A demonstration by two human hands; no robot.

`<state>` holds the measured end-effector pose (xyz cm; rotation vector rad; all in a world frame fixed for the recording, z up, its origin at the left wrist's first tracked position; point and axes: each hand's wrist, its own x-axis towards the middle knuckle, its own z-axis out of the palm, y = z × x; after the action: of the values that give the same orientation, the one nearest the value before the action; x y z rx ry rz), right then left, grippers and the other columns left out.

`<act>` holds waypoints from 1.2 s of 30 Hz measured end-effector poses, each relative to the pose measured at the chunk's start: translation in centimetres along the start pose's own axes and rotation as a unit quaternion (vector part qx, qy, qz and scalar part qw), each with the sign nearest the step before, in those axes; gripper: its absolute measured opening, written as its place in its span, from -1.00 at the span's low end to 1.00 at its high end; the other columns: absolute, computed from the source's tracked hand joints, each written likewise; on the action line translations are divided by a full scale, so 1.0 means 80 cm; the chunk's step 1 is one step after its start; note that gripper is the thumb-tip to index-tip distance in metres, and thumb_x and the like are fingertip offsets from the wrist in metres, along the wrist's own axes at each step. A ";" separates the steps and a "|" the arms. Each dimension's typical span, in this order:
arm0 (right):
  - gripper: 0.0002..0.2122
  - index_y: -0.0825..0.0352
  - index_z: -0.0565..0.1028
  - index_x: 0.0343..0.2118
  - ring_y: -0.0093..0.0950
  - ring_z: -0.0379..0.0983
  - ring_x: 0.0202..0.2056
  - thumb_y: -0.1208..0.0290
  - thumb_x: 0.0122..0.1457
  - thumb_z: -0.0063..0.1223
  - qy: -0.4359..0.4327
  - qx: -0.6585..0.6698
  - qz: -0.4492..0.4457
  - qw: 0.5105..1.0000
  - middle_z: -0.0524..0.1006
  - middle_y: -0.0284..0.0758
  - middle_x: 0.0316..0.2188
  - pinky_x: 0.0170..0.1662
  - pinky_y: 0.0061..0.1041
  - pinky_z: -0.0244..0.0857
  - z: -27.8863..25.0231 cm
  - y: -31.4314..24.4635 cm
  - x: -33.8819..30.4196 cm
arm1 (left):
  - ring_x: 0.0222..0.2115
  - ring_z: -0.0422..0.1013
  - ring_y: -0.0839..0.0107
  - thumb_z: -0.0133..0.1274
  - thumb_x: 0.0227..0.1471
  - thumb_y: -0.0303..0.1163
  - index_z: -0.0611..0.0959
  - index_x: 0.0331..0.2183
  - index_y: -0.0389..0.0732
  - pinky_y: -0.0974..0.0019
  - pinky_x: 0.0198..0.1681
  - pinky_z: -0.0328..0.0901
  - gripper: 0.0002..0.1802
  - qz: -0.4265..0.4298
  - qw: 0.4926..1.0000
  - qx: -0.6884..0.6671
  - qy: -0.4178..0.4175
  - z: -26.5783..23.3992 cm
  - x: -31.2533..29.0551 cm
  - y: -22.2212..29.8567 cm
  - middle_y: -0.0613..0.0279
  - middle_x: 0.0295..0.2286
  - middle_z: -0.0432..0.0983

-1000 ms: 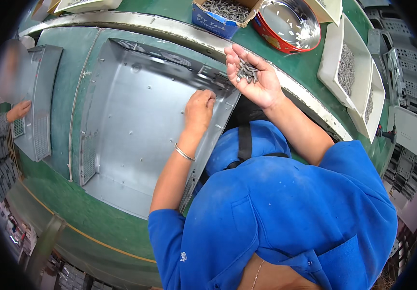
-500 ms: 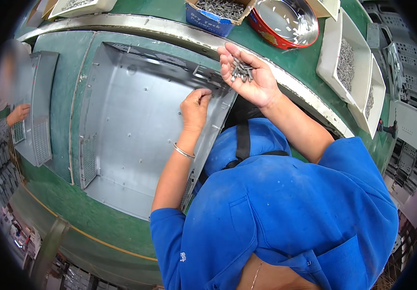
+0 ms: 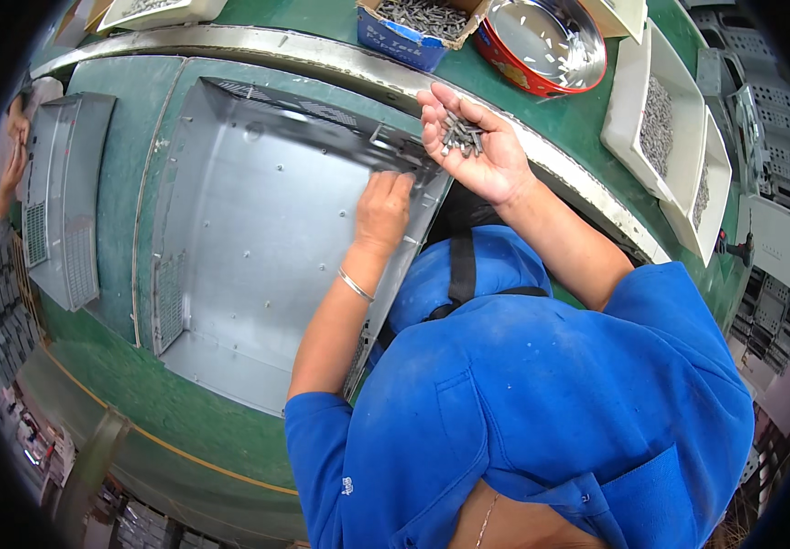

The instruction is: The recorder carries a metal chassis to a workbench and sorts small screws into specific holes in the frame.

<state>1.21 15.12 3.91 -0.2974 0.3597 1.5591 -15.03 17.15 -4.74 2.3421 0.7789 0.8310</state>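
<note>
A large grey sheet-metal case (image 3: 258,220) lies open side up on the green table. My left hand (image 3: 383,212), a metal bangle (image 3: 356,285) on its wrist, reaches in near the case's upper right corner. Its fingers are bent and pressed together at the perforated wall; whatever they pinch is hidden. Beyond that corner my right hand (image 3: 496,165) is held palm up with its fingers curled into a cup. A small heap of short grey metal pins (image 3: 462,135) rests in that palm. Several small studs stand out of the case's floor.
At the back are a blue cardboard box (image 3: 404,44) of metal pins and a red round tin (image 3: 496,62) holding white slips. White bins (image 3: 622,119) of small parts stand at right. At far left, a co-worker's hands (image 3: 15,151) are beside another metal case (image 3: 70,201).
My left hand has shifted slightly up and right, turning its back upward. My right hand is nearly still. The co-worker's hands have moved up, and their case has shifted slightly.
</note>
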 end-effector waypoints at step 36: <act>-0.67 0.40 0.24 -0.07 -0.31 0.32 -0.18 0.46 0.08 -0.20 -0.022 0.001 0.010 1.000 0.32 -0.13 -0.11 -0.11 -0.36 0.26 0.018 0.002 -0.016 | -0.56 0.33 0.25 0.08 -0.24 -0.27 0.47 -0.64 -0.18 0.22 -0.49 0.27 -0.80 -0.091 0.986 0.131 -0.054 -0.014 0.019 0.017 0.20 -0.66 0.31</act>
<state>1.11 14.58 5.77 -0.2574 0.3308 1.5821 -14.35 17.53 -2.58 2.4707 1.0936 0.5462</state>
